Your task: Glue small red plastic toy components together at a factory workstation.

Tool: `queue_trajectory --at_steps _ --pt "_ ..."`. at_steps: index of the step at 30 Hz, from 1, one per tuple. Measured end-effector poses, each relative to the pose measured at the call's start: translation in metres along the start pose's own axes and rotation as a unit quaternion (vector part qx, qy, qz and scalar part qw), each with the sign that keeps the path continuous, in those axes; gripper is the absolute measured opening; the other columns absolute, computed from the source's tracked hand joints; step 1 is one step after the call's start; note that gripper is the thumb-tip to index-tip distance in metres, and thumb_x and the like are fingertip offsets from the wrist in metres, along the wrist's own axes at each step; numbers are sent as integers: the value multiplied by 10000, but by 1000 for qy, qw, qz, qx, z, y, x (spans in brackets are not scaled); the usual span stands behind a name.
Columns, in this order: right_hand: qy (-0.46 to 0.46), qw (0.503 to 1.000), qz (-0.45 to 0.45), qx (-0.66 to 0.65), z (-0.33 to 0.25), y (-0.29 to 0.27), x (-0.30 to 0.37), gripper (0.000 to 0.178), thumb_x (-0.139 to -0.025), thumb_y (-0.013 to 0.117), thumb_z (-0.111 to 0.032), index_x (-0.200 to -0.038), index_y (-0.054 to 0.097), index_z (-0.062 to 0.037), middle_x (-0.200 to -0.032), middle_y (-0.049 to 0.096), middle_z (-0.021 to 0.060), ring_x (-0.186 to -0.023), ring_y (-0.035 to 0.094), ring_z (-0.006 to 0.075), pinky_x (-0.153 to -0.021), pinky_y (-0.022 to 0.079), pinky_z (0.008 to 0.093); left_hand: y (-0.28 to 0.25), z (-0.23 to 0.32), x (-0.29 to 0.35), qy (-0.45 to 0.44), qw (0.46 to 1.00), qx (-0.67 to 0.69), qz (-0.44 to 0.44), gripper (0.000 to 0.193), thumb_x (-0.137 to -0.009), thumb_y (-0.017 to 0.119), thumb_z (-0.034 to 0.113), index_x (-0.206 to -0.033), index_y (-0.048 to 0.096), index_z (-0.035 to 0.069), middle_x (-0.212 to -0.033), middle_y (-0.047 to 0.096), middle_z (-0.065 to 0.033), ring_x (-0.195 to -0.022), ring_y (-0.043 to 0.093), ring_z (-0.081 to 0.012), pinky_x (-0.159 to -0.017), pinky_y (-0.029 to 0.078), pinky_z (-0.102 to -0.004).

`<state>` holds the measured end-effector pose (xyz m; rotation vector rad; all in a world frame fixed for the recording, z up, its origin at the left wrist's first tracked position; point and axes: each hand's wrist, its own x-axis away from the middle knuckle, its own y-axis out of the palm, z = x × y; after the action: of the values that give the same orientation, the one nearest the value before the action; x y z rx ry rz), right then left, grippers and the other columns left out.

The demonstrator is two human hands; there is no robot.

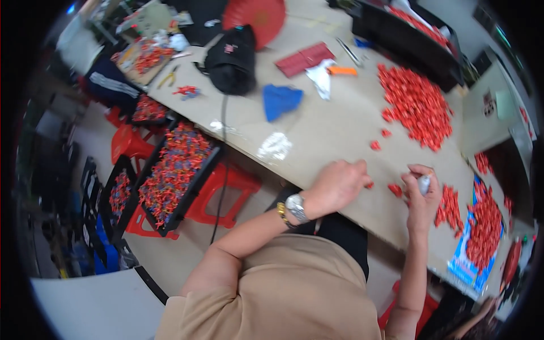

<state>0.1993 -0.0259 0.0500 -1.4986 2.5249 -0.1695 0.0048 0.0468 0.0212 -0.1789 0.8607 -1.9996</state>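
My left hand, with a watch on its wrist, is closed over the front edge of the table. A small red piece shows at its fingertips, mostly hidden by the hand. My right hand is wrapped round a short, pale grey-white rounded object; its exact kind is not clear. Between the hands a loose red piece lies on the tabletop. Farther off is a large heap of small shiny red pieces. A smaller group of red pieces lies right of my right hand.
More red pieces lie on a blue sheet. A black bin stands at the far right. A black cap, a blue cloth and pliers lie farther left. A filled black tray rests on red stools. Another person's arm shows lower right.
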Motion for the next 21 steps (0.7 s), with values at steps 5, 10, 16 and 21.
queue_trajectory --at_steps 5,10,16,21 --pt "13 992 -99 -82 9 -4 -51 155 -887 535 -55 -1037 519 -91 -905 503 -18 -779 440 57 -691 363 208 2 6 -6 -3 998 -55 -25 297 -895 624 296 -815 561 18 -668 614 -212 -679 612 -417 -622 477 -492" --pt "54 982 -173 -45 16 2 -76 201 -848 492 26 -1005 486 -99 -962 509 8 -891 464 99 -813 368 244 -1 7 -5 -13 998 -57 -10 316 -886 643 304 -877 526 11 -692 615 -211 -693 602 -431 -627 464 -505" --pt "20 982 -183 -38 20 3 -87 292 -738 537 129 -929 480 -85 -1032 582 52 -955 521 140 -877 404 282 9 -9 -4 18 999 -4 45 314 -878 668 280 -1000 530 26 -775 675 -149 -686 653 -339 -636 504 -429" --pt "63 985 -150 -49 18 3 -89 347 -678 583 153 -941 536 -69 -1088 623 81 -951 547 148 -851 442 288 -14 -20 -10 -96 939 329 9 223 -920 646 250 -960 546 54 -688 580 -16 -546 539 -136 -481 431 -279"
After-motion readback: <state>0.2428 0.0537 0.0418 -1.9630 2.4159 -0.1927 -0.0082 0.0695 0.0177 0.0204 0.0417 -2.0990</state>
